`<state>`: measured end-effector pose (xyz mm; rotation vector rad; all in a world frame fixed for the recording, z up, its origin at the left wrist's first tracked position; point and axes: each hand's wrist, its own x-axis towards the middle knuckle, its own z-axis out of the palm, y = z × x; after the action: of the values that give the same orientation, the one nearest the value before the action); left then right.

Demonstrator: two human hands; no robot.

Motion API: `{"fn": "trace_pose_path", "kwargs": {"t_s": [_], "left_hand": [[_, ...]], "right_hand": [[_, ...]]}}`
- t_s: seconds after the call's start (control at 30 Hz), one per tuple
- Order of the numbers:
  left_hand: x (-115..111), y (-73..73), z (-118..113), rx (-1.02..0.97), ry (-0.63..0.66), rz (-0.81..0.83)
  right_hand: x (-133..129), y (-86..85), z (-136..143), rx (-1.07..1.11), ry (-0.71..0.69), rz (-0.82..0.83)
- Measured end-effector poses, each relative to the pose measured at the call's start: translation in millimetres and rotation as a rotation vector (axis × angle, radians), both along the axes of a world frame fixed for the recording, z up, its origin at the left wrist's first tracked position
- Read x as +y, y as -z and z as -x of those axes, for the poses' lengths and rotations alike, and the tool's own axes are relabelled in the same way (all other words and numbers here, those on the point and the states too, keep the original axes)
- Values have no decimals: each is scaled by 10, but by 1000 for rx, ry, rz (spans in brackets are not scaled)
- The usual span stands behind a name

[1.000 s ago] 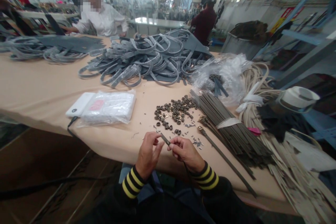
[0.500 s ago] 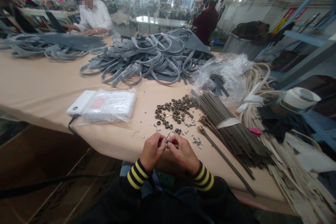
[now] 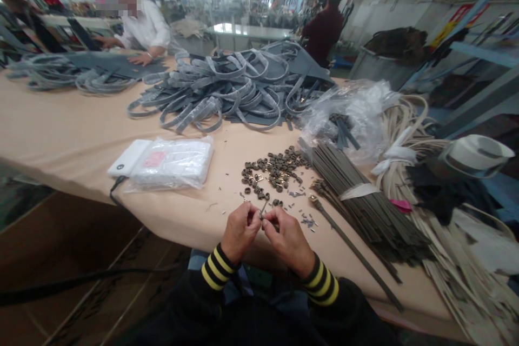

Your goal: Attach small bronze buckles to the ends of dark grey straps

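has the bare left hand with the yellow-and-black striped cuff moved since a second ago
Yes, the left hand has shifted slightly right, away from the white rectangular packet in clear plastic lying on the tan table.

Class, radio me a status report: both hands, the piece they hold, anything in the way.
Left hand, right hand: pinch grip on dark strap. Strap mostly hidden. Possible clutter: small dark loops just beyond, banded straps to the right.

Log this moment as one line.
left hand: pinching dark strip | right hand: pinching same strip | beyond hands: small dark loops | right side: banded dark straps
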<state>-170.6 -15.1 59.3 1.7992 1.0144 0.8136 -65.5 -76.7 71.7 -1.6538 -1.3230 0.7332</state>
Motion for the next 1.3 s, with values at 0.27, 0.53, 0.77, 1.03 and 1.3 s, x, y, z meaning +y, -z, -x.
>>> {"fn": "trace_pose_path", "kwargs": {"t_s": [0.27,0.53,0.77,1.03,1.3], "left_hand": [[21,-56,37,19,131,9],[12,-89,221,227,511,-131],[-87,-51,272,502,688,-349],[-122,19,250,674,660,-396],[-187,54,239,734,465,-526]], "right_hand": [[-19,-66,-38,120,-36,46],[-88,-4,-138,-12,-235,170],[-183,-86,-125,-213,-370,254],[-234,-85,-122,-252,-431,282],[-217,165,-92,-351,-497,171]]}}
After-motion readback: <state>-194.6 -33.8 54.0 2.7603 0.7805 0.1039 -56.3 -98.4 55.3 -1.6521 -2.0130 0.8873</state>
